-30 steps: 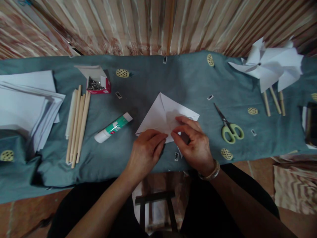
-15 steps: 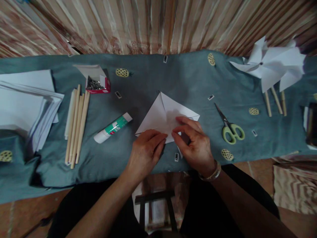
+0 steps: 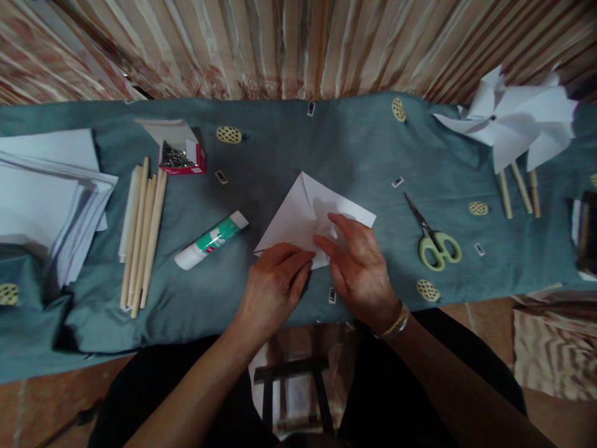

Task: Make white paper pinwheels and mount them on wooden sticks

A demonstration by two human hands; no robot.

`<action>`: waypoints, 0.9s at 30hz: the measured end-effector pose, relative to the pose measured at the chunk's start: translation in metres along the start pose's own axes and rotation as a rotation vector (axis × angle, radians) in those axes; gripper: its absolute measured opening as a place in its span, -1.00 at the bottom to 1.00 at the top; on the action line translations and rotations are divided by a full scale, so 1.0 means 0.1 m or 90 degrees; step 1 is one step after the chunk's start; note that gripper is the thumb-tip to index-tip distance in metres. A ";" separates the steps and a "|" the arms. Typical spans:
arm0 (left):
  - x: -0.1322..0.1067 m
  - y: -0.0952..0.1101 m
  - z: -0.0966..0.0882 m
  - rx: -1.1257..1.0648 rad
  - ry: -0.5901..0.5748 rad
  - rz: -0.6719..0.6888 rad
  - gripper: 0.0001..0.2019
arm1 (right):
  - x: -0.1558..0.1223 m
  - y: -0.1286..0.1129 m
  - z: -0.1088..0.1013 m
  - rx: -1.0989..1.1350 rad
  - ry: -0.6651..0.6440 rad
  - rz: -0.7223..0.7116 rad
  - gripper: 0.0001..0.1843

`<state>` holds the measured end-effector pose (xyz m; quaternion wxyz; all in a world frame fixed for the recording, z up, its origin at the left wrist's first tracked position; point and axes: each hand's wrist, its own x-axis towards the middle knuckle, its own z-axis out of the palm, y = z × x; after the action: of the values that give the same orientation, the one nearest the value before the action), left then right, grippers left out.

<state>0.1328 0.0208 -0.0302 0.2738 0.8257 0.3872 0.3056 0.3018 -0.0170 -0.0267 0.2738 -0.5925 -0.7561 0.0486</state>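
A white folded paper (image 3: 301,211), creased into triangles, lies on the grey-blue cloth (image 3: 336,140) in front of me. My left hand (image 3: 275,283) has its fingers bent and pressed together on the paper's near corner, holding it down. My right hand (image 3: 357,264) lies on the paper's right half with the fingers stretched out nearly flat and the thumb pointing toward the left hand's fingertips. A bracelet sits on the right wrist.
A green-and-white glue stick (image 3: 212,239) lies left of the paper, then several wooden sticks (image 3: 142,233), a red box of pins (image 3: 180,155) and a stack of white sheets (image 3: 46,199). Green-handled scissors (image 3: 433,239) lie right. White paper pinwheels (image 3: 513,124) rest far right.
My right hand has gone from a curled pinch at the paper's near edge to fingers laid flat on the sheet, shifted slightly left. The left hand has stayed put.
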 end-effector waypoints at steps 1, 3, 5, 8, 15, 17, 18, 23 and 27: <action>0.00 0.00 0.00 0.000 0.001 0.001 -0.85 | -0.01 0.00 0.01 -0.006 0.000 0.001 -0.66; 0.00 0.01 0.00 0.002 -0.001 0.004 -0.85 | -0.02 -0.02 0.03 -0.016 0.000 0.005 -0.66; 0.00 0.01 -0.01 0.009 -0.008 0.009 -0.84 | -0.03 -0.04 0.06 -0.024 -0.001 0.008 -0.66; -0.01 0.04 -0.02 0.035 -0.021 0.019 -0.83 | -0.04 -0.06 0.09 -0.022 0.004 0.021 -0.64; -0.05 0.05 -0.03 0.097 -0.050 0.037 -0.81 | -0.06 -0.08 0.14 -0.010 0.002 0.029 -0.60; -0.04 0.05 -0.02 0.104 -0.051 0.041 -0.81 | -0.07 -0.08 0.15 -0.019 -0.001 0.024 -0.58; -0.04 0.04 -0.02 0.106 -0.050 0.044 -0.82 | -0.08 -0.09 0.16 -0.022 -0.002 0.017 -0.58; -0.02 0.03 -0.02 0.124 -0.048 0.058 -0.86 | -0.06 -0.10 0.15 -0.033 -0.011 -0.019 -0.62; -0.02 0.03 -0.02 0.131 -0.049 0.062 -0.86 | 0.03 0.00 0.02 -0.007 -0.038 0.009 -0.62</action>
<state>0.1321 0.0179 -0.0272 0.1868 0.8784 0.3651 0.2453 0.3007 -0.0140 -0.0275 0.2476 -0.5974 -0.7600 0.0644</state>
